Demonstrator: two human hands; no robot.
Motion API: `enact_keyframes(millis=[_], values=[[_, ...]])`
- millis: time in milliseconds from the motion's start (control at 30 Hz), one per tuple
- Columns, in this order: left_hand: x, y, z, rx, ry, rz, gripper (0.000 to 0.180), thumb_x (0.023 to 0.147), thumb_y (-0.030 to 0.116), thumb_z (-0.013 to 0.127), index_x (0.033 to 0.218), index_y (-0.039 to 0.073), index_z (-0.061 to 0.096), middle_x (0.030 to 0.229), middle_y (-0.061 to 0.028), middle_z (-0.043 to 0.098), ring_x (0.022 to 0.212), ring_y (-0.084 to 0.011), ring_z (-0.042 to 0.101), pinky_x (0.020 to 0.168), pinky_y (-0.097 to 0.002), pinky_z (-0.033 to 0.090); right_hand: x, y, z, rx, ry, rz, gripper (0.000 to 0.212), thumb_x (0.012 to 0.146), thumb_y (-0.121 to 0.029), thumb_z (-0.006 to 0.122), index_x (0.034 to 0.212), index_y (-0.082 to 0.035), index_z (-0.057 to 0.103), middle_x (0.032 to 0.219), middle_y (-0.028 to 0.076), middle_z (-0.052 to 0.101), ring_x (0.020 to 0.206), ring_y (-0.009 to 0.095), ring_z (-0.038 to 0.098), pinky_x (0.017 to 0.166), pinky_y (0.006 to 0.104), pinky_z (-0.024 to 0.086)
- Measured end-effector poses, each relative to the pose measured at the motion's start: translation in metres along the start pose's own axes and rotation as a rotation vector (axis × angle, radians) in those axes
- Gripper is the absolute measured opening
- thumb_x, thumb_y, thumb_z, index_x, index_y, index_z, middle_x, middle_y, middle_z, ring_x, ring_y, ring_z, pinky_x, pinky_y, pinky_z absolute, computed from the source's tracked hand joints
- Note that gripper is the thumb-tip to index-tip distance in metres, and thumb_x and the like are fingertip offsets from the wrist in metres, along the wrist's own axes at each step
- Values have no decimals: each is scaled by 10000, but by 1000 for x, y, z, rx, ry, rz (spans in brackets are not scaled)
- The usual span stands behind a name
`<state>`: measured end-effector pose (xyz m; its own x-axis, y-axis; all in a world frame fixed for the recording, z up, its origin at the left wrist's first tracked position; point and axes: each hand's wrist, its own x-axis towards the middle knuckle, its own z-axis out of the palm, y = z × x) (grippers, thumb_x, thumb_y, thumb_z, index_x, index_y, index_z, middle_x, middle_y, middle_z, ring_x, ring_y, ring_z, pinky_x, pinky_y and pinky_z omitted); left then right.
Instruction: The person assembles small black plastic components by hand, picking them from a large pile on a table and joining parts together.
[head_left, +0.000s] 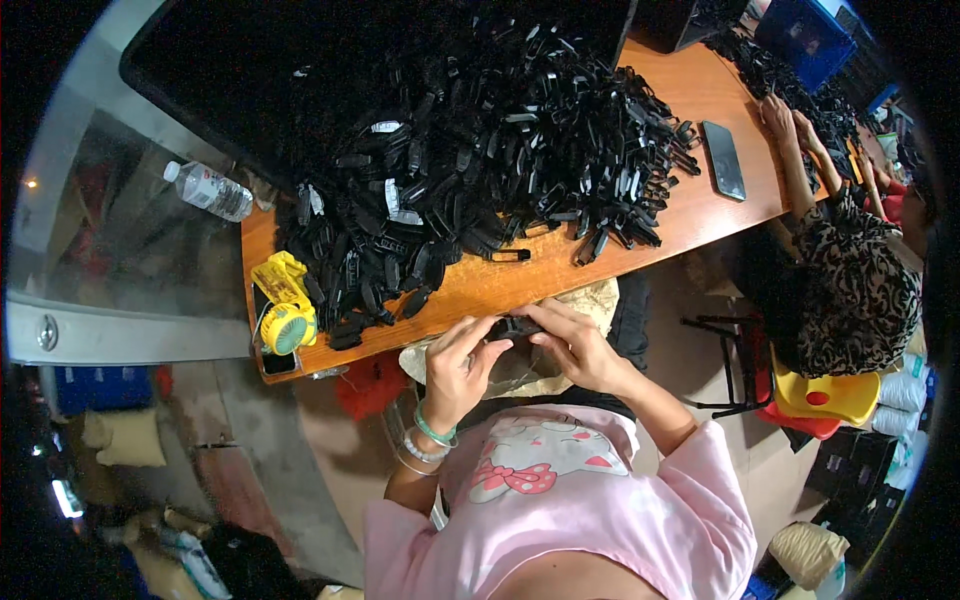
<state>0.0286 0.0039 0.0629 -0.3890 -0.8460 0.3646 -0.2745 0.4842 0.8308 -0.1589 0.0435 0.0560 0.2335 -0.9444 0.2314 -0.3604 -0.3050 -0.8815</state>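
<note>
Both hands meet just off the near edge of the wooden table. Between them is a small black plastic clip (514, 327), partly covered by fingers. My left hand (462, 365), with bracelets at its wrist, pinches the clip's left end. On the other end, the thumb and fingers of my right hand (580, 350) are closed. Just beyond lies a large heap of similar black plastic clips (470, 150), some with shiny faces. One clip (510, 255) rests apart at the heap's near side. The exact shape of the held clip is hard to make out.
The wooden table (680, 235) carries a phone (723, 160) at right and a yellow handheld fan (288, 325) at the left corner. A water bottle (208, 191) lies far left. At right, a co-worker (855, 280) handles more black pieces beside a yellow stool (830, 397).
</note>
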Motion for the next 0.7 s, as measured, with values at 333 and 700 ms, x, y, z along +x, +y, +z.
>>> enact_keyframes(millis=[333,700], values=[[5,7,6,97,-39,116,195,791,43,650,935,-79,599,736,-165,574,584,-281,570,515,-337,439,-4,2,4,-174,12,-105,411,783,53,571,1185,34,487,1047,216,535,850,409,571,713,389,494],[-13,-17,29,-694,22,-538,308,849,17,587,1141,-78,557,923,-98,608,707,-120,597,627,-214,489,5,10,21,-136,239,-35,377,785,39,590,1158,-9,567,1140,164,503,797,245,597,687,311,497]])
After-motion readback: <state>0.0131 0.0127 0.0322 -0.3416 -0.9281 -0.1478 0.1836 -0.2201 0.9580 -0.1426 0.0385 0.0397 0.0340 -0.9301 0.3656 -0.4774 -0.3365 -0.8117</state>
